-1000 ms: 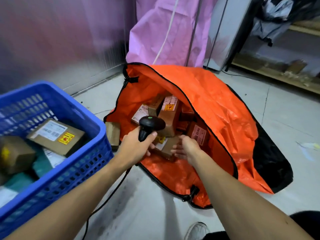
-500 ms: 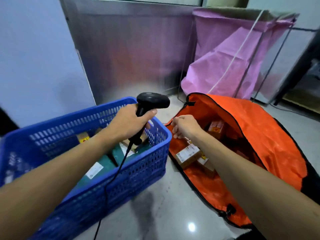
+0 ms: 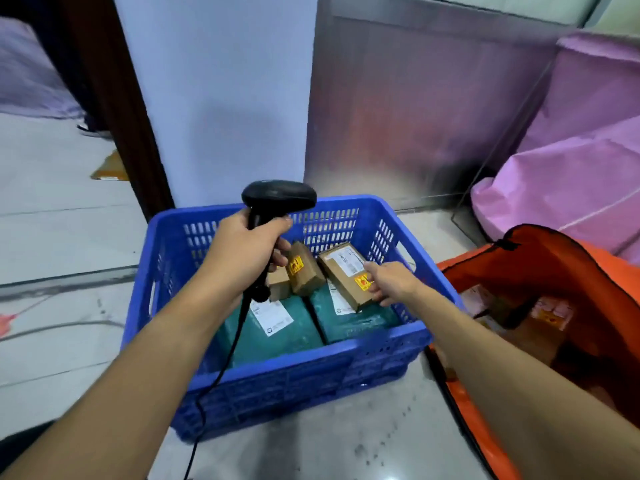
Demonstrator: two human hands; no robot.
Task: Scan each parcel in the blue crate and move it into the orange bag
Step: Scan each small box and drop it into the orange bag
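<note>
The cardboard parcel in the blue crate bears a white barcode label and yellow sticker, unreadable. Our right grip pinches it; our left grip clasps the barcode scanner.

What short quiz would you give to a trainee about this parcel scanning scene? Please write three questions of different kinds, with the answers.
1. Multiple choice: what does the left hand hold? A) a black scanner B) a white envelope C) a roll of tape
2. True or false: the blue crate holds no parcels.
3. Fill in: the right hand touches a ____ box with a yellow sticker.
Key: 1 A. 2 False: cardboard boxes and green parcels lie in it. 3 brown.
</note>
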